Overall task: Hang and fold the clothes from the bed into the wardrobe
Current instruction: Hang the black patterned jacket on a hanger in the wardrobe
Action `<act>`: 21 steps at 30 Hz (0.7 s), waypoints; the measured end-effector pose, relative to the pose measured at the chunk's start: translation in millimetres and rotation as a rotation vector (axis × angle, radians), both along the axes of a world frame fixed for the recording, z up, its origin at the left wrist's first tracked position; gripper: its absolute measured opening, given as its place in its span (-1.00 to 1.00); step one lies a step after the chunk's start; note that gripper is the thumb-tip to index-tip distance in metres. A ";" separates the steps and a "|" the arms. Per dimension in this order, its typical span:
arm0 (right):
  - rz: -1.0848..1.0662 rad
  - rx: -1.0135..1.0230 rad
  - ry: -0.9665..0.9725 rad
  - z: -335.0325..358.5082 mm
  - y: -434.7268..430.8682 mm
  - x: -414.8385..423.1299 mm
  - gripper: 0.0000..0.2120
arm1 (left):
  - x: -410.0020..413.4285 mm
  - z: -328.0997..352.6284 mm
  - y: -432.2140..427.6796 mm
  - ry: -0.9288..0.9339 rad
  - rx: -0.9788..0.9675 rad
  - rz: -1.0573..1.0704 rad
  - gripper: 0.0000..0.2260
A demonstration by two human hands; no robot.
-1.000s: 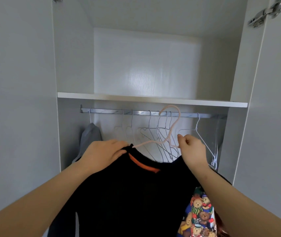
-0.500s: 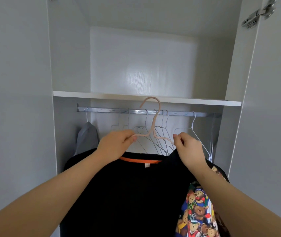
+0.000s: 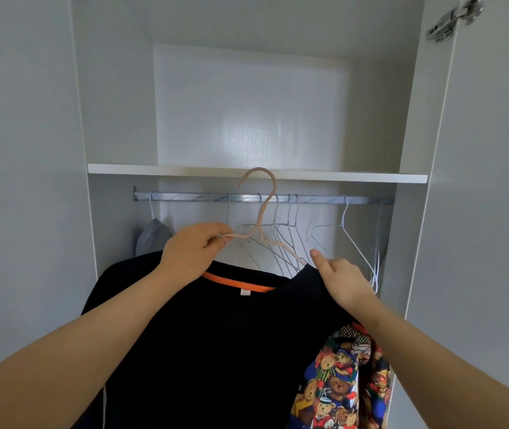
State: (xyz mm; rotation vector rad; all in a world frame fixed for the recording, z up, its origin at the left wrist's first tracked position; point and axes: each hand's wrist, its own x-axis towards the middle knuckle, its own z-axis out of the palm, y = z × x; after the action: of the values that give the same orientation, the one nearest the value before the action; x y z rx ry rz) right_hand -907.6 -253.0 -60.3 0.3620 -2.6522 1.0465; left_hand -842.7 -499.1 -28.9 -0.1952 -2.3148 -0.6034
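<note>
A black top with an orange neckband hangs on a pink hanger held up inside the open wardrobe, its hook raised just above the rail — apparently ready to hook on. The left hand pinches the hanger's left arm between its fingers. The right hand grips the top's shoulder — one finger straight.

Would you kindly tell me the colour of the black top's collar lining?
Orange collar lining, head view.
</note>
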 end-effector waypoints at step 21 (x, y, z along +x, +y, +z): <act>0.193 -0.298 -0.713 -27.9 -9.0 -7.2 -0.64 | -12.5 -79.4 -6.8 -0.415 0.545 0.134 -0.80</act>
State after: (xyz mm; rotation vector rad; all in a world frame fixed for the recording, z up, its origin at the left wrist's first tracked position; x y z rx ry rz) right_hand -914.8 -262.0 -88.2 0.2057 -3.0098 1.9009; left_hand -855.1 -505.9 -108.3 0.3710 -2.4147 -1.2678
